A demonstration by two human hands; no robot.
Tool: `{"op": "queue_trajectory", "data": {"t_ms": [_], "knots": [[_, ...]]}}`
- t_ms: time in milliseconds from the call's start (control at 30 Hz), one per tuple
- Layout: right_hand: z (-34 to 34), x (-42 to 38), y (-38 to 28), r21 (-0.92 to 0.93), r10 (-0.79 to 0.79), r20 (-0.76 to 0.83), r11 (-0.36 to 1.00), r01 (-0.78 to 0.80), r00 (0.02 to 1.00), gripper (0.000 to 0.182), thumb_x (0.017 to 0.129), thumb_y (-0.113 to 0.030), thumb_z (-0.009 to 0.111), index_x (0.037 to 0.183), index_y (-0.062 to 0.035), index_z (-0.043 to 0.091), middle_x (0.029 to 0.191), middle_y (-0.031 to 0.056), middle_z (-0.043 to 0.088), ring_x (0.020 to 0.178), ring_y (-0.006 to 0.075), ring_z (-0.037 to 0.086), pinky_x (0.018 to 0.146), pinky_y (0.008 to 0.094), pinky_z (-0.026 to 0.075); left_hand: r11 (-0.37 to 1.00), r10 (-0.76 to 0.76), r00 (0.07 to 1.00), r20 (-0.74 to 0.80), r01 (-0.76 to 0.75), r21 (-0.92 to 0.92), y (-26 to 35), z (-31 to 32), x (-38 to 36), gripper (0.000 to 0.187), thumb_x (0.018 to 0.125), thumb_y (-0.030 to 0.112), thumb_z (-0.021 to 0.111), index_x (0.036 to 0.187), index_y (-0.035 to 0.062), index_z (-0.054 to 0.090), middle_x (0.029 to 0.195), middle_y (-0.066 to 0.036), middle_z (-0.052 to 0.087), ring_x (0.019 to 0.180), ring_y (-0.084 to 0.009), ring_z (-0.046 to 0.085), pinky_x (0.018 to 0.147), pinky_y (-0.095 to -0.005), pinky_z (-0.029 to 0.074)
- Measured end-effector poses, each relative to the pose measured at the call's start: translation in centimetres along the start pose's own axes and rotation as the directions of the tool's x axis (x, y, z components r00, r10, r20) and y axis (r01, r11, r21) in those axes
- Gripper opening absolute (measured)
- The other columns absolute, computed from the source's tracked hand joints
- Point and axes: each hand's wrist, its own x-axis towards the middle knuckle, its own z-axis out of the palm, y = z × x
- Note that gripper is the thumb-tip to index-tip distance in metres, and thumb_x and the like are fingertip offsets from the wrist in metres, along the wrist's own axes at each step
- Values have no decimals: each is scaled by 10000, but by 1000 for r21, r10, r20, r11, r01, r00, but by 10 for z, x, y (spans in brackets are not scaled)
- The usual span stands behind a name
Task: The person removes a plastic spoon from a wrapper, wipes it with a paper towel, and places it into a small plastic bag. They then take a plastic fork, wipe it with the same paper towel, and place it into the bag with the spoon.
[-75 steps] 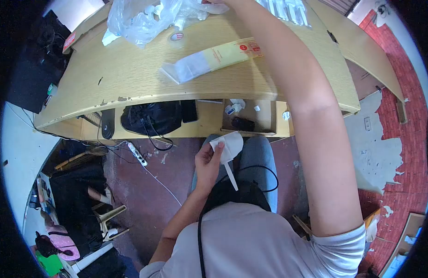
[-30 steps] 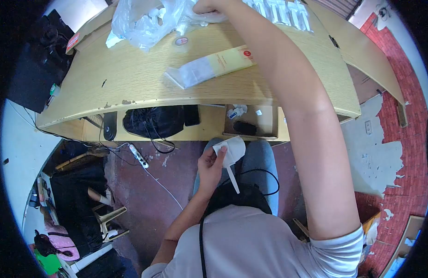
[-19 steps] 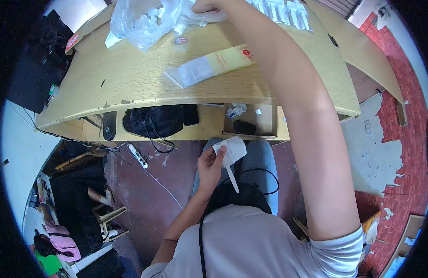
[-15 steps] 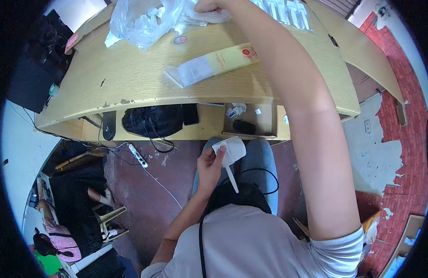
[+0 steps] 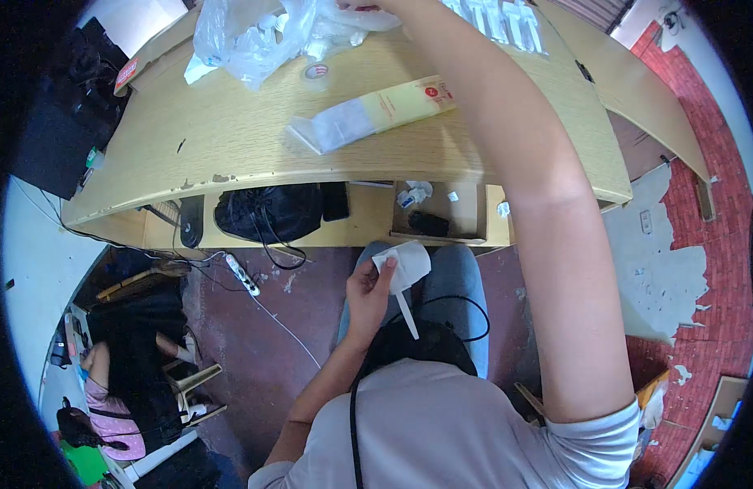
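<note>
Above my lap, my left hand (image 5: 368, 287) is closed on a white tissue (image 5: 411, 265) with the thumb pressed on it. From the tissue's lower end sticks out a white plastic utensil handle (image 5: 409, 318); the utensil's other end is hidden. My right arm stretches over the desk, and my right hand (image 5: 372, 4) is at the top edge of the view, mostly cut off, over a clear plastic bag (image 5: 336, 37). Its fingers are too hidden to judge. Beside it, another clear plastic bag (image 5: 222, 37) holds white plastic utensils.
On the desk (image 5: 230, 147) lie a tape roll (image 5: 315, 75), a yellow-and-clear packet (image 5: 376, 112) and a row of wrapped white utensils (image 5: 507, 28). Below are a black bag (image 5: 270, 216) and an open box (image 5: 466, 212). A power strip (image 5: 243, 275) lies lower left; another person (image 5: 116, 416) sits behind.
My right hand has moved up, further out of view, over the plastic bag. My left hand still holds the tissue and utensil in place. The other person's arm has shifted.
</note>
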Motion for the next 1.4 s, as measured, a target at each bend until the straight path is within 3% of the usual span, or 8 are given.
{"op": "queue_trajectory", "data": {"t_ms": [267,433,667,933,1067,1233,1300,1400], "knots": [[6,-1,10,49,101,178,993,-111,979,238,634,-223,639,782,-42,684,777,162,662,692,253,634,593,377,488,1000,-22,1000,2,22,7,2,0,-1,191,895,165,598,923,-22,626,793,1,608,700,-36,509,605,-188,396],[1,-8,12,12,-93,-51,996,94,994,291,643,-249,645,860,-59,690,877,164,667,803,258,653,671,380,498,1000,-1,1000,-5,1,2,-4,-2,0,198,893,169,602,934,-22,626,814,-3,617,715,-37,519,620,-186,403],[-33,-61,-25,-90,52,-212,993,-73,976,288,696,-190,616,918,-14,670,992,189,644,939,293,631,778,385,505,999,-7,1000,12,8,-32,-5,-3,0,200,894,166,600,957,-22,623,844,-16,626,746,-48,539,647,-195,424],[-35,-86,-16,-477,-480,-359,832,284,801,173,787,-50,491,920,22,574,795,225,621,821,350,625,730,448,499,998,-24,1000,19,25,-49,-1,-3,0,209,892,178,605,956,-20,626,852,-20,629,746,-57,549,652,-200,431],[-58,-125,-3,-456,-543,-520,829,324,659,187,791,-38,473,958,14,538,832,213,610,811,349,613,713,446,490,999,-44,999,4,44,-6,-1,-3,2,229,882,204,622,948,-15,634,858,-24,632,751,-62,552,654,-201,429],[-105,-198,-2,-79,-326,-819,879,470,472,227,801,-21,534,1024,-16,493,920,150,565,781,225,581,666,312,472,998,-57,998,10,57,2,3,0,3,249,878,224,626,950,-14,636,852,-22,634,752,-63,552,658,-211,428],[-104,-221,14,253,-161,-850,710,657,502,251,820,-37,566,1059,-15,494,913,88,550,779,181,542,685,274,456,998,-60,998,-3,60,24,5,0,3,289,859,258,643,966,-10,643,872,-32,639,774,-84,549,706,-238,422],[-104,-305,5,578,109,-735,618,533,670,197,864,-97,543,1039,-32,478,879,61,562,770,170,556,711,290,454,999,-48,999,4,48,15,8,4,2,252,874,227,629,951,-13,637,837,-22,635,751,-73,553,675,-219,425]]}}
